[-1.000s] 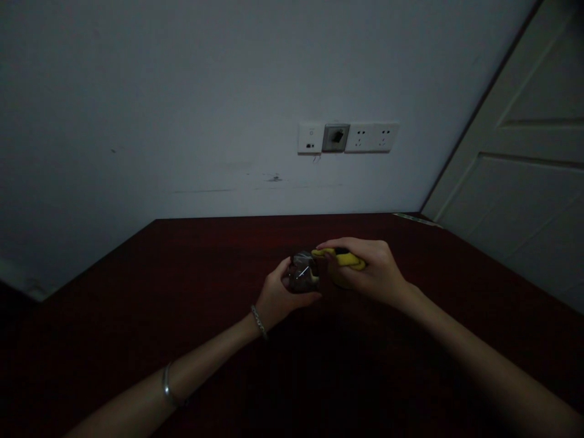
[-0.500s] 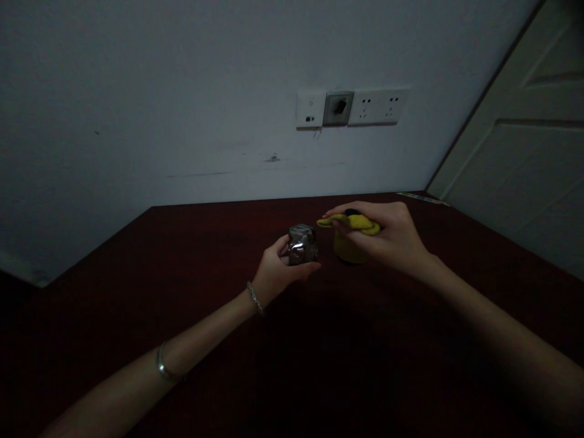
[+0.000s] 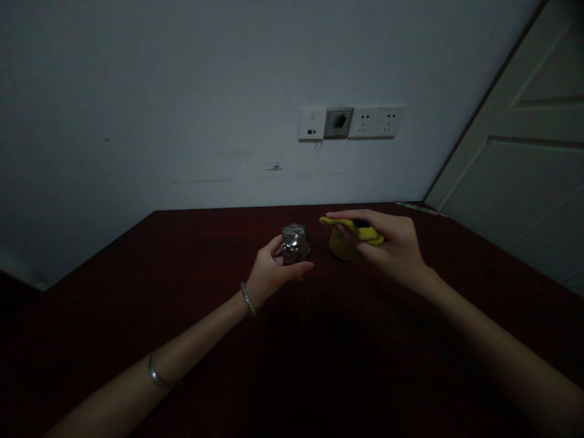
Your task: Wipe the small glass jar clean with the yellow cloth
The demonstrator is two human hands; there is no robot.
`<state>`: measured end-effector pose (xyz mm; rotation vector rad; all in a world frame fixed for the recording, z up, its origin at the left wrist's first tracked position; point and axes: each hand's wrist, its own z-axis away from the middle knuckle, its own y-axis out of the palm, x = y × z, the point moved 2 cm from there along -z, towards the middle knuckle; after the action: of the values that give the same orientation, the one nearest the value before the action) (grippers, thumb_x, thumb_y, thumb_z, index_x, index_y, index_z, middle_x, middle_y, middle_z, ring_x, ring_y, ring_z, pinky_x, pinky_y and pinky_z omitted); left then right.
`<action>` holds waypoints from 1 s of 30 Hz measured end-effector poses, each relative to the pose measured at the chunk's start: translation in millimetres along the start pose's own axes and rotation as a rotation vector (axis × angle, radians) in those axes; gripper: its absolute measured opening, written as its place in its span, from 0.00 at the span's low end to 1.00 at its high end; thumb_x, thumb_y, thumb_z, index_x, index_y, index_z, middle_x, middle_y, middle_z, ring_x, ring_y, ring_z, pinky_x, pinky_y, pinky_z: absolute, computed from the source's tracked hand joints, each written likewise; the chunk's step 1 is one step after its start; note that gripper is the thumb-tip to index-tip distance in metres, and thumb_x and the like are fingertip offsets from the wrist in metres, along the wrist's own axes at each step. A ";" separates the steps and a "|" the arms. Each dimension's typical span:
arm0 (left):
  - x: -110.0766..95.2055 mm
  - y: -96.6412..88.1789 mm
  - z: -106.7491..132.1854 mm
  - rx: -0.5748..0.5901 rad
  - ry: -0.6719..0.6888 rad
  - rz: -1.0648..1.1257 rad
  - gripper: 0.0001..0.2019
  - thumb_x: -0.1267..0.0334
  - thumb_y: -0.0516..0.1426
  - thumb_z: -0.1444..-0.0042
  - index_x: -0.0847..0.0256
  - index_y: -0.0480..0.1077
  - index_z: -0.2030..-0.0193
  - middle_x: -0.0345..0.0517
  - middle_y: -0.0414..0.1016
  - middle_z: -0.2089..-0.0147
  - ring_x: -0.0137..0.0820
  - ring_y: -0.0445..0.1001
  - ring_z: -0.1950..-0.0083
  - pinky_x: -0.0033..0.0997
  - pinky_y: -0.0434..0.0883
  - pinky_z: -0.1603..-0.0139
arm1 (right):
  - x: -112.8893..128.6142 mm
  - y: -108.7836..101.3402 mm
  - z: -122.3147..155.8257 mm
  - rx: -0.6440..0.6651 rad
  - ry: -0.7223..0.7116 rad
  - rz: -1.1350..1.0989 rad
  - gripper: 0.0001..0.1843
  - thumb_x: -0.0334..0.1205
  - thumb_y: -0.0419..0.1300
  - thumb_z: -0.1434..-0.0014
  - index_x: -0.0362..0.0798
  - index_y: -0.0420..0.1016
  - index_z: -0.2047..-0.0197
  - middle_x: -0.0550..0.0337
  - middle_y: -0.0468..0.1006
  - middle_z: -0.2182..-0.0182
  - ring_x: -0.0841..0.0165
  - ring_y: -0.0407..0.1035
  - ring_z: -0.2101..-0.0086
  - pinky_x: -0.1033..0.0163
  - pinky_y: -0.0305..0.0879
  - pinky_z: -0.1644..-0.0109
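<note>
A small, shiny, transparent faceted object (image 3: 295,243), like a glass jar or a wrapped block, is held between the thumb and fingers of my left hand (image 3: 271,267). The dim light hides its exact kind. To its right, my right hand (image 3: 392,240) pinches a folded yellow cloth (image 3: 335,222), whose edge sticks out past the fingertips toward the shiny object. The two are apart. More yellow material (image 3: 341,248) shows below the right fingers; whether it is part of the cloth or a separate thing, I cannot tell.
A dark red table (image 3: 219,243) lies under both hands and meets a white wall (image 3: 137,109). Wall sockets (image 3: 371,123) sit above its back edge. At the right stands a panelled door (image 3: 538,164). A thin printed strip (image 3: 420,208) lies at the back right corner.
My left hand has shifted slightly left with the shiny object. My right hand, still pinching the yellow cloth, sits a little lower and further right. The view has tilted up slightly.
</note>
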<state>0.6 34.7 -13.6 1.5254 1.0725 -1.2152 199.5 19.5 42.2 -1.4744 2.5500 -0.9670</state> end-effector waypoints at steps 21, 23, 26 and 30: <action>-5.7 2.7 2.6 0.033 -0.019 0.086 0.25 0.65 0.68 0.65 0.66 0.68 0.57 0.47 0.76 0.62 0.31 0.76 0.66 0.25 0.76 0.74 | 34.4 15.0 -3.0 0.124 -0.125 -0.309 0.19 0.31 0.60 0.46 0.51 0.73 0.50 0.56 0.80 0.57 0.65 0.75 0.56 0.60 0.74 0.54; -7.3 2.9 3.4 0.036 -0.032 0.095 0.26 0.65 0.68 0.64 0.66 0.68 0.56 0.48 0.75 0.61 0.31 0.75 0.66 0.26 0.76 0.75 | 33.0 12.9 -5.2 0.048 -0.065 -0.293 0.16 0.32 0.60 0.45 0.52 0.75 0.53 0.59 0.81 0.59 0.66 0.76 0.59 0.61 0.74 0.56; -10.0 4.9 6.0 0.061 -0.054 0.106 0.29 0.67 0.68 0.66 0.66 0.67 0.54 0.49 0.75 0.59 0.32 0.75 0.65 0.26 0.77 0.75 | 27.3 11.3 -9.2 -0.089 0.009 -0.202 0.13 0.32 0.60 0.44 0.52 0.77 0.56 0.60 0.82 0.61 0.66 0.77 0.61 0.60 0.74 0.56; -10.3 8.5 7.5 0.108 -0.100 0.088 0.31 0.68 0.69 0.69 0.66 0.66 0.54 0.47 0.75 0.62 0.30 0.74 0.68 0.25 0.76 0.76 | 18.2 15.9 -10.2 -0.099 0.035 -0.146 0.13 0.32 0.59 0.44 0.50 0.76 0.55 0.58 0.81 0.59 0.66 0.76 0.60 0.60 0.74 0.54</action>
<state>5.6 24.5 -3.5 1.5596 0.8777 -1.2918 173.9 15.7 46.7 -1.7053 2.5801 -0.9025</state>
